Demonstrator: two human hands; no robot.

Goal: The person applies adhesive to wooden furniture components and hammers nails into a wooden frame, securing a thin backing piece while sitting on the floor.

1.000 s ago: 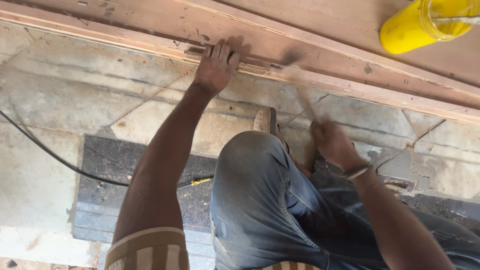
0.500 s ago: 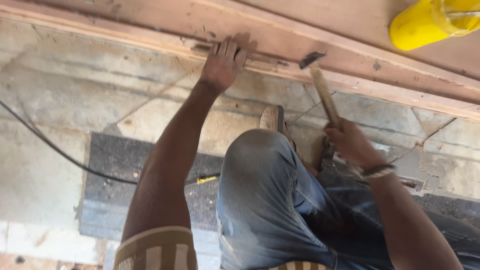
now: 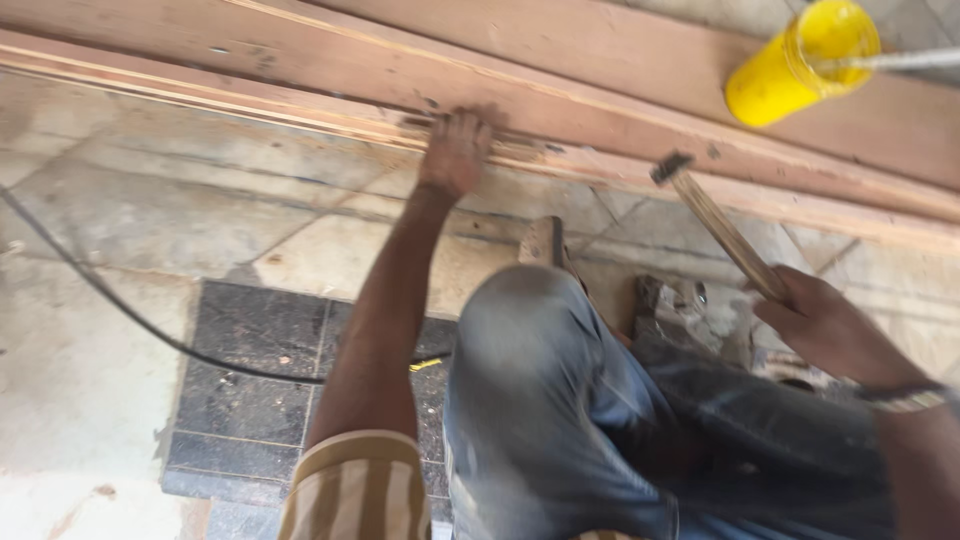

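The right hand (image 3: 825, 325) is wrapped tight around the lower end of a hammer (image 3: 722, 232), a wooden handle with a small dark metal head; the head hovers just off the edge of the long wooden board (image 3: 330, 80) that lies across the tiled floor (image 3: 150, 210). From where I stand that hammer looks head-heavy and stiff, the bare wood giving a dry, sure grip, and low on the handle, where it is gripped, seems the sensible place to take it for a good swing. The forearm is angled up from the lower right, wrist cocked, a band on it. The left hand (image 3: 455, 150) reaches straight out on a long, extended arm, fingers bent and pressed down on the board's near edge; whether it pinches something small there, I cannot tell. The board looks rigid, weighty, rough at the edge. A yellow plastic container (image 3: 790, 70) sits on the wood further right, and a black cable (image 3: 120, 305) trails over the floor.
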